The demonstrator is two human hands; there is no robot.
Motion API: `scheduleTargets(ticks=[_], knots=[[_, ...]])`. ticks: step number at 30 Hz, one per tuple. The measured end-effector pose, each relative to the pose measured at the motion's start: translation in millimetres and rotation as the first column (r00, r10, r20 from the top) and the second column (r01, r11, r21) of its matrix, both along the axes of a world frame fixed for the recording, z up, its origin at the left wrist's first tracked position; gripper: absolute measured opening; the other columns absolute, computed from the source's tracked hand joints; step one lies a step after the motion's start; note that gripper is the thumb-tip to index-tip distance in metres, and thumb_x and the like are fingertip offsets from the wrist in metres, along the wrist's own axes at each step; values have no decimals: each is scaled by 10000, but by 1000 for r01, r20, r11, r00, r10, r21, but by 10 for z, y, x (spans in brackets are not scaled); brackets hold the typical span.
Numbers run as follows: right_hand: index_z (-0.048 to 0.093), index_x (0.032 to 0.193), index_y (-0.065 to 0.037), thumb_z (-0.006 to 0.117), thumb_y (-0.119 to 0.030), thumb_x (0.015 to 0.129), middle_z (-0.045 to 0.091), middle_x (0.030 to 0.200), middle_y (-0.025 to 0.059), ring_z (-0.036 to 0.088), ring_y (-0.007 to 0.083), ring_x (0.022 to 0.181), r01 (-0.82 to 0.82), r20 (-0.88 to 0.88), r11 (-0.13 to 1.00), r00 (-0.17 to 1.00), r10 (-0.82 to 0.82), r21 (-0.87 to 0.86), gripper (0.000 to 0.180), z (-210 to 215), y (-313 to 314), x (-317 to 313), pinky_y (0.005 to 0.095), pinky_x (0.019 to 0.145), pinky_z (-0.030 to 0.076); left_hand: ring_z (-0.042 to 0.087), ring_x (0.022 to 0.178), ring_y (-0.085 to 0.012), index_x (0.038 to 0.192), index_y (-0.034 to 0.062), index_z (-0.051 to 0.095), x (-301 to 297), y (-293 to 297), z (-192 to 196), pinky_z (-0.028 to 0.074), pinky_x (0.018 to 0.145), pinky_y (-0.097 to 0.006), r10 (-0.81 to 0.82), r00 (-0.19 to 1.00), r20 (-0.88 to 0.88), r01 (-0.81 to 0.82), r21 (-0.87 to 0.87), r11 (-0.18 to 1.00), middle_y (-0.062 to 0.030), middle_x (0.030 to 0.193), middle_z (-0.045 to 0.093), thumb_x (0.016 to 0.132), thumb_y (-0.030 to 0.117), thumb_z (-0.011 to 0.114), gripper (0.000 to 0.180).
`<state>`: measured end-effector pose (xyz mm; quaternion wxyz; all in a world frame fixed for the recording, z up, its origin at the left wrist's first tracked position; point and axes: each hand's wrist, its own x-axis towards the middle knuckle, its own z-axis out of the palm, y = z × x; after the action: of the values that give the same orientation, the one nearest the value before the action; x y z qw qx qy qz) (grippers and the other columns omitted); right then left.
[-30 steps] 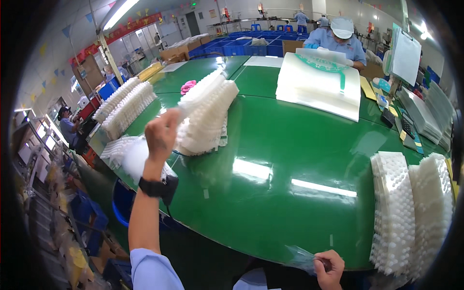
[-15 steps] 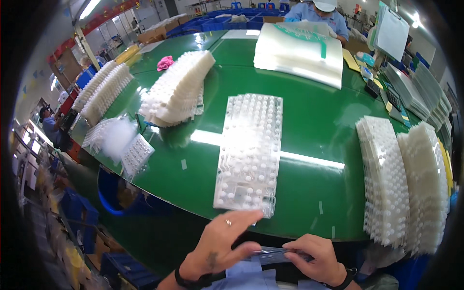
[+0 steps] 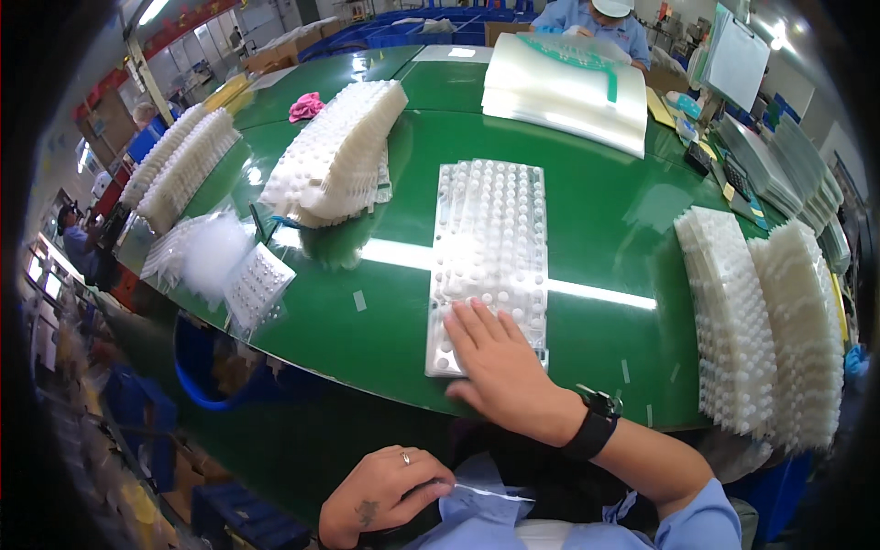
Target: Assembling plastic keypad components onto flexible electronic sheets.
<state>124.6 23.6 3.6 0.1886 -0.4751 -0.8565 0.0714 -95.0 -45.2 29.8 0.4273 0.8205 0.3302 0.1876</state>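
On the green table in front of me lies a stack of clear plastic sheets [image 3: 495, 220] covered with round white bumps. My right hand [image 3: 509, 376] rests flat on the near part of this stack, its fingers stretched out and apart. Below the table edge, close to my body, my left hand [image 3: 390, 495] pinches a piece of clear plastic film [image 3: 490, 493] between thumb and fingers. The film reaches to the right over my lap; how much of it the fingers cover is hidden.
Tall stacks of bumped sheets stand at the left [image 3: 339, 147] and right [image 3: 729, 321]. A cloudy plastic bag [image 3: 215, 252] lies at the left edge. Large translucent sheets [image 3: 564, 96] lie at the back, before a person [image 3: 596, 23] in blue. A blue bin [image 3: 206, 367] hangs below the edge.
My right hand has let go of the film and moved forward onto the stack. My left hand has drawn back toward me and now holds the film. The stack appears squarer.
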Motion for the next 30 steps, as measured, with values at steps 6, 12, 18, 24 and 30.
scheduleTargets(ticks=[6, 12, 18, 24, 30], knots=[[544, 1281, 55, 587, -146, 940, 606, 1217, 231, 574, 324, 1162, -81, -476, 909, 868, -138, -409, 398, 162, 117, 195, 409, 1028, 427, 668, 943, -278, 876, 66, 666, -166, 75, -79, 498, 843, -371, 41, 992, 123, -34, -58, 998, -72, 975, 703, 869, 160, 678, 95], [624, 1200, 24, 491, -170, 1031, 674, 1126, 81, 616, 136, 1014, -17, -877, 897, 219, -428, -442, 290, 330, 243, 533, 281, 909, 488, 400, 1394, -346, 844, 67, 627, 232, 572, -228, 260, 1136, -512, -83, 983, 163, 52, 185, 981, -122, 1356, 586, 897, 171, 634, 117], [625, 1184, 31, 450, -100, 1021, 679, 1144, 123, 640, 204, 1061, 571, -731, 794, 630, -262, 208, 272, 936, -273, 990, 333, 945, 492, 388, 1405, -368, 849, 55, 620, 287, 631, -373, 210, 1166, -514, -13, 998, 63, 2, 173, 985, -134, 1404, 557, 883, 173, 655, 128], [622, 1231, -15, 592, 64, 772, 670, 1201, 139, 618, 340, 1155, 217, -207, 975, 957, -205, 41, 467, 455, -624, 634, 430, 990, 485, 417, 1381, -386, 813, 38, 624, 195, 546, -355, 231, 1152, -524, 81, 997, 18, -83, 145, 986, -145, 1356, 598, 842, 154, 666, 127], [586, 1248, 58, 527, -39, 985, 634, 1264, 165, 597, 273, 1189, 84, -864, 929, 344, -367, -361, 286, 60, -547, 592, 359, 1031, 465, 454, 1353, -383, 791, 37, 625, 25, 652, -201, 286, 1121, -506, 46, 995, 83, -55, 111, 992, -133, 1306, 634, 824, 161, 685, 141]])
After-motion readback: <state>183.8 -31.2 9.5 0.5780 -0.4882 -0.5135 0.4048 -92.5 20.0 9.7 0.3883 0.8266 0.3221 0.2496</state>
